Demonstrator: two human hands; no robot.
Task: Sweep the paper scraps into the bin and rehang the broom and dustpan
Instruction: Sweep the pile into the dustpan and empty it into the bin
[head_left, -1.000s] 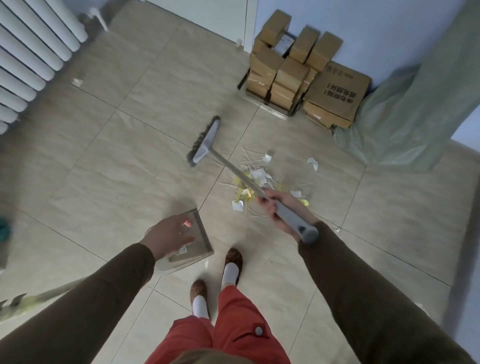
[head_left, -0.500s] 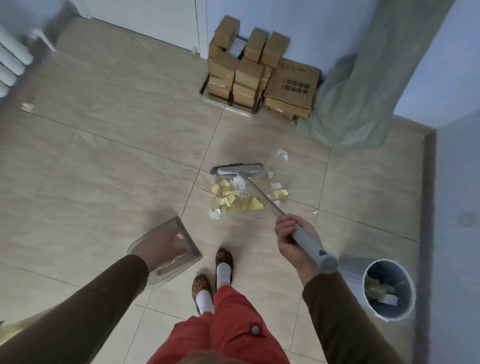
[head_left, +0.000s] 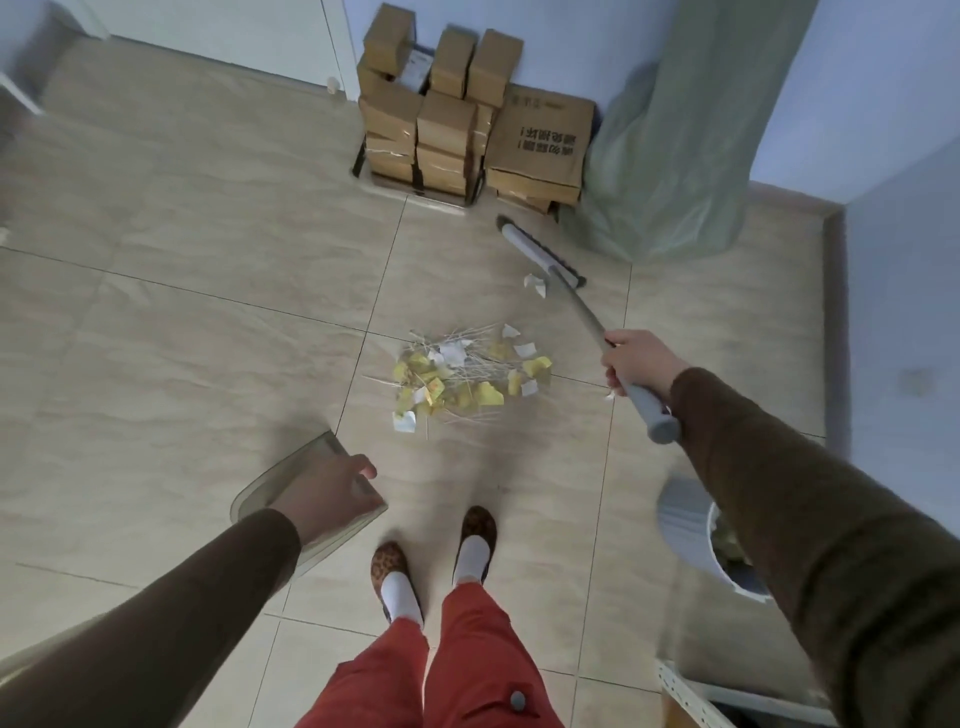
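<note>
On the tiled floor by my feet the pile of paper scraps waits while my right hand grips the broom beside a stray scrap, my left hand grips the dustpan, so next I pull it in.

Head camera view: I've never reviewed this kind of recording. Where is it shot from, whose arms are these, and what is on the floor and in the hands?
The camera sits on the person's head, looking down past their own arms and feet. The right hand grips the broom, whose head rests near the cardboard boxes, beside one stray scrap. The left hand holds the dustpan low over the tiled floor. Between them lies a pile of yellow and white paper scraps mixed with thin sticks. The bin is partly hidden behind the right sleeve.
</note>
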